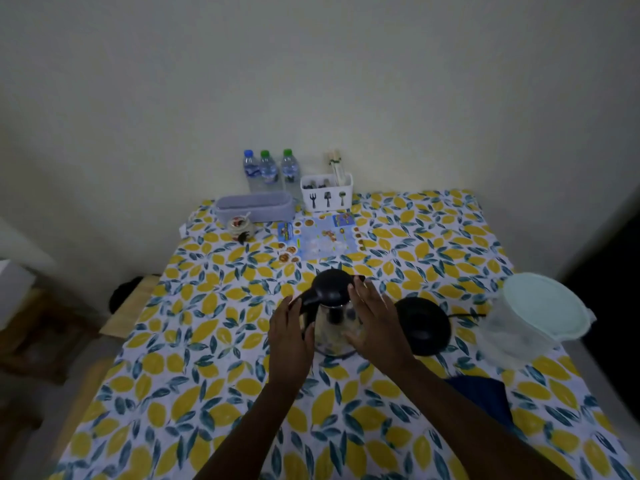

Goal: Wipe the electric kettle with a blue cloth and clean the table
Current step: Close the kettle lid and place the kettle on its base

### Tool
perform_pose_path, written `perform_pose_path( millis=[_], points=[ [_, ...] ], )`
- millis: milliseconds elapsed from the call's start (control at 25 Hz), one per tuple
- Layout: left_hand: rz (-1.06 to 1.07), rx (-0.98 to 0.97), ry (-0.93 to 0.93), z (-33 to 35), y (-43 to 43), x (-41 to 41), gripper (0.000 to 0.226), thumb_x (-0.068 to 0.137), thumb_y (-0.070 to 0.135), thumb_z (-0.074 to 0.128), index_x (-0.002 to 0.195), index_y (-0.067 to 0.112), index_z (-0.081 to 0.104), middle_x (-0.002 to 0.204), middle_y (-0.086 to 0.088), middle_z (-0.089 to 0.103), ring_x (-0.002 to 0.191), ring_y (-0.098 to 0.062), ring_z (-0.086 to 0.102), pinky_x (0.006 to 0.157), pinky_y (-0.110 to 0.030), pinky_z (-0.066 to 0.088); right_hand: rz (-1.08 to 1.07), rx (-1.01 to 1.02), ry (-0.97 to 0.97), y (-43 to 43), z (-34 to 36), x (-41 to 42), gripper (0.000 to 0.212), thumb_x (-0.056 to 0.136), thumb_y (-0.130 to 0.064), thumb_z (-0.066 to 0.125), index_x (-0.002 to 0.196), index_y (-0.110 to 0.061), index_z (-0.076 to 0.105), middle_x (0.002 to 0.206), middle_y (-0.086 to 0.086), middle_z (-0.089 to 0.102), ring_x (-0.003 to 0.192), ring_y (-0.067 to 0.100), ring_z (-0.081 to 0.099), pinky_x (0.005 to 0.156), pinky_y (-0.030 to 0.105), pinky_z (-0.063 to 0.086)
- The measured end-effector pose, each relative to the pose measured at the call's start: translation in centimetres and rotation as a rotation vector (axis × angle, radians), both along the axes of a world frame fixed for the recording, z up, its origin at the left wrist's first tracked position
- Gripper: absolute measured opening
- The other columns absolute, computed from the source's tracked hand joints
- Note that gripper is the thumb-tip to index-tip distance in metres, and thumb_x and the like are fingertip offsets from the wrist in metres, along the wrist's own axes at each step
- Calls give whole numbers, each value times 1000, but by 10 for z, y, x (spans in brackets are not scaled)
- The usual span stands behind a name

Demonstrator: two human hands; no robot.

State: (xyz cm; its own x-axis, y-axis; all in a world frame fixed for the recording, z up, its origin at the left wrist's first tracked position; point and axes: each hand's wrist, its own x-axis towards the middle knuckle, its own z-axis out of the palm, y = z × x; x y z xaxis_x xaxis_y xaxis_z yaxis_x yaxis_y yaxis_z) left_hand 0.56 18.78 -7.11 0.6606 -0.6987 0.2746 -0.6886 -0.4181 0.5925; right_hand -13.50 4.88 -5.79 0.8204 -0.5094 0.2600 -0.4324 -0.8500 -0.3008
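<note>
A steel electric kettle [333, 317] with a black lid and handle stands in the middle of the table [207, 358], which wears a lemon-print cloth. My left hand [289, 336] wraps the kettle's black handle on its left side. My right hand [375, 323] lies flat against the kettle's right side, fingers together. The kettle's round black base [423, 325] sits just right of it, its cord running right. A blue cloth [485, 398] lies on the table under my right forearm, partly hidden.
A clear lidded plastic container [540, 313] stands at the right edge. At the back by the wall are three water bottles [268, 171], a white cutlery caddy [326, 194], a grey tray [254, 206], a small jar [240, 226] and a printed leaflet [320, 239].
</note>
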Motion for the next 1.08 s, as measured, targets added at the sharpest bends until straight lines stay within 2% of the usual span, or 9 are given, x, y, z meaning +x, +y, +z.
perform_pose_path(
  millis=[80,160,280,360,440,560,720,960,1080],
  points=[
    [12,-11,61,3,-5,14,49,95,24,56,139,8,42,142,-16,48,132,-31,42,108,-46,38,44,-28,68,-7,8,21,88,87,-54,54,153,-18,6,162,3,0,148,22,-7,118,47,12],
    [-28,-12,135,3,-8,28,46,95,25,57,135,6,46,132,-15,57,122,-29,53,99,-35,43,89,-18,120,-11,9,37,89,87,-52,56,153,-20,6,161,2,-6,147,22,-12,119,51,14],
    [-131,-28,304,6,-13,41,29,95,35,56,120,20,54,111,-2,62,101,-18,61,81,-20,43,128,59,112,-16,3,44,90,86,-39,65,152,-24,7,162,3,-4,149,24,-5,115,53,23],
    [-132,-14,427,5,-17,48,25,90,42,60,107,26,55,92,7,60,83,-10,61,69,-22,42,132,84,92,-19,-1,44,95,83,-33,71,152,-26,7,162,3,-2,149,23,0,113,51,29],
    [-91,-2,562,3,-18,54,30,84,44,67,100,21,57,83,1,60,75,-14,61,64,-28,43,137,94,84,-20,-4,44,100,81,-31,74,152,-30,3,162,0,-5,149,20,-5,114,49,28],
    [-40,-40,727,3,-19,58,33,78,40,76,96,17,61,87,-9,64,78,-22,63,63,-30,47,123,103,59,-19,-5,45,102,81,-28,74,152,-31,1,162,-2,-8,148,17,-9,115,46,26],
    [-56,-82,760,12,-29,49,32,77,36,78,93,12,62,88,-16,64,81,-28,63,66,-37,49,78,136,11,-19,-4,35,93,85,-26,70,152,-25,6,161,0,-7,148,19,-6,115,45,30],
    [-155,-87,774,35,-72,32,31,74,41,79,94,23,64,93,-3,67,84,-17,65,72,-36,54,-49,36,-76,-39,19,0,95,83,-29,71,152,-26,5,163,5,2,149,22,2,117,46,26],
    [-252,-79,767,41,-104,17,34,71,45,79,90,21,63,86,-2,64,73,-9,63,63,-25,51,-156,43,-94,-55,30,-21,103,76,-24,79,152,-26,9,162,6,7,149,25,7,114,49,32]
  ],
)
